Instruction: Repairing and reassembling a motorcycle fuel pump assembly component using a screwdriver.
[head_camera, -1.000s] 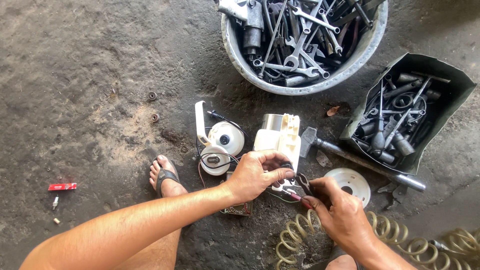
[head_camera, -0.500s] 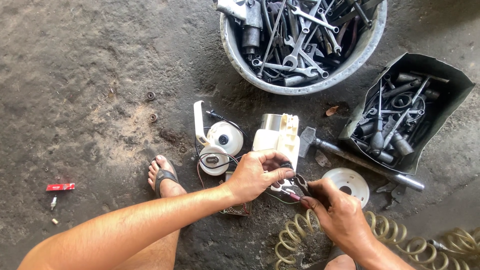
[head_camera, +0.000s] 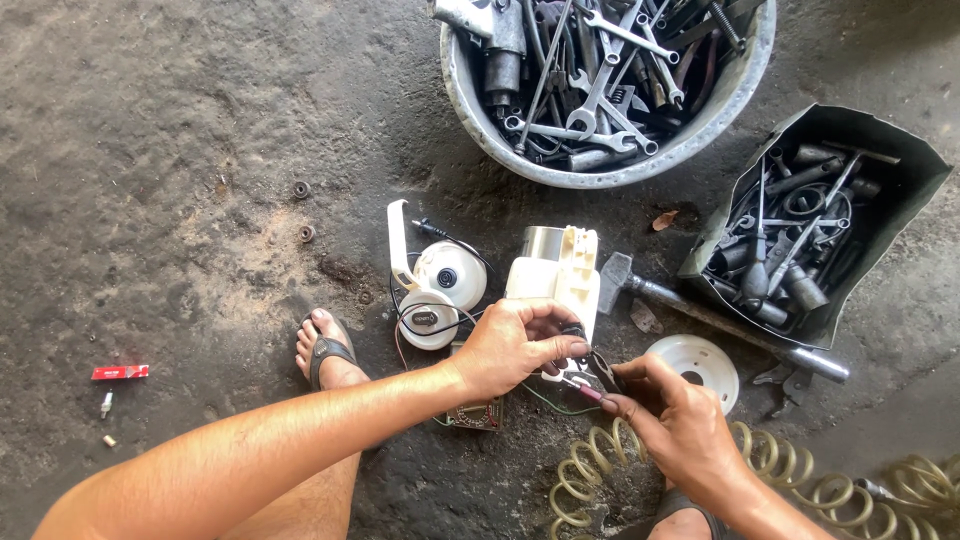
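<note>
White plastic fills my left hand (head_camera: 510, 350): its fingers curl around the lower end of the pump housing (head_camera: 556, 280), which lies on the concrete floor (head_camera: 180, 150) beside a round white float (head_camera: 448, 276). My right hand (head_camera: 672, 420) pinches a thin red-tipped probe (head_camera: 582, 389) against the housing's base, just above the coiled hose (head_camera: 600, 470).

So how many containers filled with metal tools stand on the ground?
2: a round grey metal basin at the top centre, cut off by the frame edge, and a dark angular plastic container at the right. Others may lie outside the view.
</note>
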